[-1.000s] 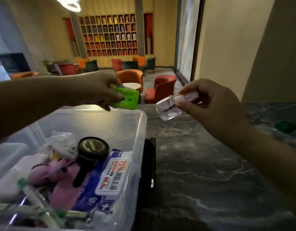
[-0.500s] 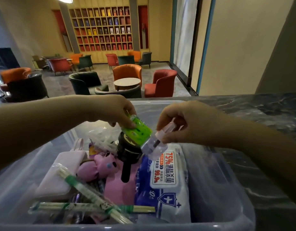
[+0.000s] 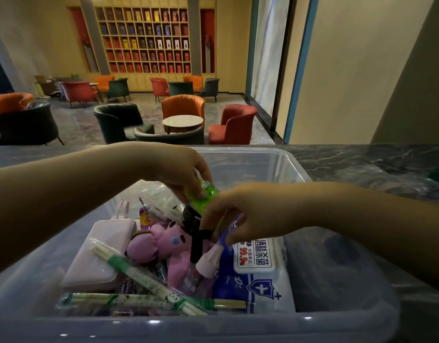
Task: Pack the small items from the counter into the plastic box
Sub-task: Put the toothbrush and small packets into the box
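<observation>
Reaching over the clear plastic box (image 3: 282, 164), both hands meet above its contents. The left hand (image 3: 181, 169) pinches a bright green item (image 3: 201, 196) between thumb and fingertips, holding it just above the things in the box; its long axis slants from upper right down toward lower left, though most of it is hidden by the two hands. The right hand (image 3: 240, 214) comes in from the right with its fingers (image 3: 229, 240) curled downward over a blue and white wipes pack (image 3: 258, 268); whether they grip anything cannot be told, since the fingertips are blurred.

Just below those fingertips lies a small clear bottle (image 3: 196, 276) with a pale pink cap (image 3: 209, 261). It rests inside the box on a pink plush toy (image 3: 161, 241), tilted, with its long axis running from lower left to upper right and the cap end pointing up toward the right hand. A black round-headed item (image 3: 192, 219) with a handle pointing down toward the viewer sits between the plush and the wipes pack. A pale pink case (image 3: 99, 258) lies on the left side of the box, and wrapped chopsticks (image 3: 139, 276) with green bands cross the near corner. The box stands on a dark marbled tabletop (image 3: 361, 162).
</observation>
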`<state>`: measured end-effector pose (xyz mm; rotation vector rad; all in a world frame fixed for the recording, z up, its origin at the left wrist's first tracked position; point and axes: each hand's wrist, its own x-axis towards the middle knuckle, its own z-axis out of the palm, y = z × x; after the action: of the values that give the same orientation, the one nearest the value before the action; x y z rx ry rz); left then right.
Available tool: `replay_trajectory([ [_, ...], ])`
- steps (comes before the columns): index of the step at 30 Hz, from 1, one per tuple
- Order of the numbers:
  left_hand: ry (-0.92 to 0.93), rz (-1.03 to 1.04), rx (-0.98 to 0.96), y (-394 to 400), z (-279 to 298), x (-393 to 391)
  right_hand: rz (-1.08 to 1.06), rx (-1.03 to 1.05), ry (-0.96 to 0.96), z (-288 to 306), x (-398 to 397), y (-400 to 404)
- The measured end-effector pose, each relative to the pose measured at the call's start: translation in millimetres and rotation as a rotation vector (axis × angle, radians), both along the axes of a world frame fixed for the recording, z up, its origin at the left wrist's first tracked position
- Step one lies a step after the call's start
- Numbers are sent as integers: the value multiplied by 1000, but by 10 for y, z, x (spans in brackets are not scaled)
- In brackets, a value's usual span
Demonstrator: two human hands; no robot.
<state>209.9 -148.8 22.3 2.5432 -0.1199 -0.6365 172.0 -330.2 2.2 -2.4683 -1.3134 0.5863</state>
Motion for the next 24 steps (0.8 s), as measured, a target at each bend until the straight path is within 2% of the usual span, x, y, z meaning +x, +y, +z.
replay_trajectory([
  [8,119,-219,355,-49,89,-112,-260,283,-379,89,-46,-551],
  [11,-125,-241,382,-221,184,-68,-355,418,-396,82,-90,-782],
  [15,-603,-247,266,-640,361,40,-499,531,-454,22,-114,-1171],
  [17,-738,-276,214,-936,409,99,-608,541,-476,-39,-119,-1470],
  [19,-775,-312,158,-1282,442,154,-748,525,-485,-110,-132,-1848],
  [24,-721,-431,89,-2247,427,374,-1039,433,-435,-328,-184,-2972],
])
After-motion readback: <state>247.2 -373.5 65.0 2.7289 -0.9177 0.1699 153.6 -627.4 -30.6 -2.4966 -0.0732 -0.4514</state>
